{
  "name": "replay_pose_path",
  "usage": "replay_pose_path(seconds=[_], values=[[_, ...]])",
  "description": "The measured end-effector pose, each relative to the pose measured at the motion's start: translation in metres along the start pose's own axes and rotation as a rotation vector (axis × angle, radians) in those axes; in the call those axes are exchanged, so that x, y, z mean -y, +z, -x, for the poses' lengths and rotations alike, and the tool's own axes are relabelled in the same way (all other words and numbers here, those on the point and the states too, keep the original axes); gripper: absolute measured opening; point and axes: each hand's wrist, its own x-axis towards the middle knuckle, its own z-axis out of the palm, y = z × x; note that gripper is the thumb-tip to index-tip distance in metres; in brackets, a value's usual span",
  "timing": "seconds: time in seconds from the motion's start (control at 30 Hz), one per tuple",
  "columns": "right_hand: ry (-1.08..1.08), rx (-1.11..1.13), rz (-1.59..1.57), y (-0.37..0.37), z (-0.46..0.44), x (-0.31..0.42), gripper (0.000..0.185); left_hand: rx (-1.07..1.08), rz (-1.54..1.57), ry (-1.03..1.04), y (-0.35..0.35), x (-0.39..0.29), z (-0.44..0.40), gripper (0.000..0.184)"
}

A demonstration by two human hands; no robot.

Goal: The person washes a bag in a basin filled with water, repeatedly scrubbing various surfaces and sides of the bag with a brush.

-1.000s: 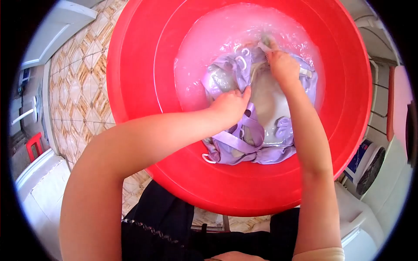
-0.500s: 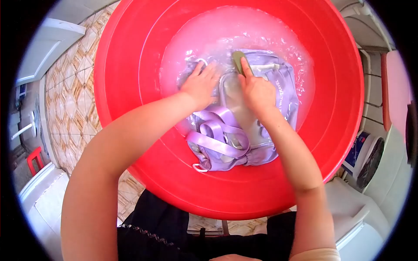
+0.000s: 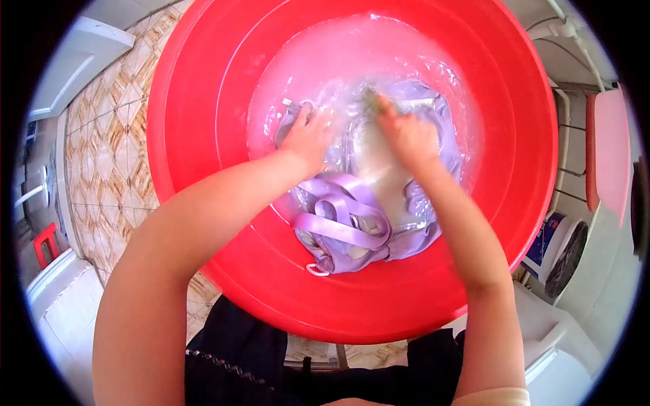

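A purple bag (image 3: 406, 240) with a coiled purple strap (image 3: 338, 230) lies in soapy water inside a large red basin (image 3: 338, 304). My left hand (image 3: 308, 139) rests on the left part of the bag, fingers apart and partly in the water. My right hand (image 3: 408, 139) is closed around a green brush (image 3: 371, 101), blurred by motion, at the upper part of the bag. The brush's lower side is hidden by suds and water. A white ring (image 3: 316, 270) shows at the bag's bottom edge.
Patterned floor tiles (image 3: 108, 162) show on the left, with a red object (image 3: 46, 245) beyond them. To the right are a white and blue bucket (image 3: 552, 250) and a pink board (image 3: 609, 149). Dark clothing (image 3: 237, 352) is below the basin.
The left hand has left the middle of the bag and lies spread at its left side. The right hand has shifted left with the brush. More of the bag's strap now shows.
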Motion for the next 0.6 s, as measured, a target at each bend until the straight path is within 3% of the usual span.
replay_pose_path(seconds=[0.07, 0.13, 0.17, 0.33, 0.43, 0.5, 0.6], values=[[0.057, -0.095, 0.042, 0.019, -0.024, -0.038, 0.043, -0.016, 0.006, 0.012, -0.003, -0.002, 0.002, 0.077], [0.259, -0.158, -0.004, 0.016, -0.037, -0.049, 0.044, -0.036, 0.02, 0.016, -0.005, 0.0, 0.003, 0.077], [0.286, -0.094, -0.032, 0.013, -0.04, -0.039, 0.045, -0.007, -0.011, -0.004, -0.007, -0.001, 0.001, 0.076], [0.053, -0.024, -0.164, -0.013, 0.009, 0.047, 0.049, -0.058, -0.054, 0.001, 0.007, 0.003, -0.004, 0.074], [0.045, 0.016, -0.081, -0.006, -0.007, 0.009, 0.048, 0.126, 0.021, -0.015, 0.004, 0.001, 0.003, 0.076], [0.175, -0.123, -0.035, 0.016, -0.032, -0.024, 0.046, -0.072, -0.064, -0.022, 0.008, 0.001, 0.004, 0.078], [0.272, -0.188, -0.014, 0.014, -0.051, -0.023, 0.047, -0.019, -0.198, -0.205, 0.004, -0.011, 0.007, 0.077]])
